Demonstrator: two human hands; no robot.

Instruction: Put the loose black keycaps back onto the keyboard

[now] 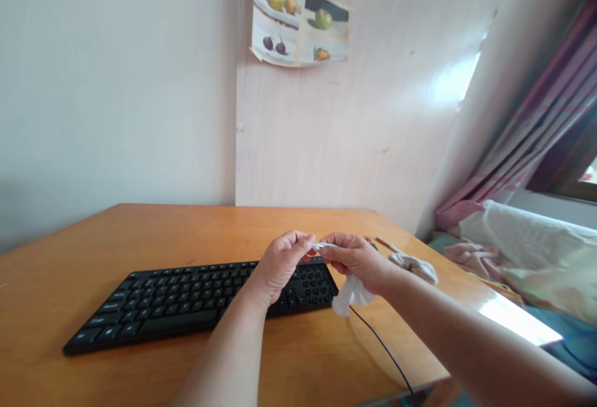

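A white tissue [353,295] is stretched between my two hands, above the right part of a black keyboard [186,298]. My left hand [285,262] pinches a thin, twisted-looking end of it between thumb and forefinger. Close beside it, my right hand [354,257] grips the same tissue, and its loose part hangs below the palm. The fingertips of both hands almost meet. My hands and wrists cover part of the keyboard's right side. The number pad keys [317,284] look different from the rest, but their detail is too small to tell.
The keyboard lies on a wooden desk [153,233], its black cable [382,341] running to the front edge. Right of my hands are a crumpled greyish cloth [414,267] and a thin pen-like stick [388,244]. A wall stands behind; bedding [536,251] lies beyond the right edge.
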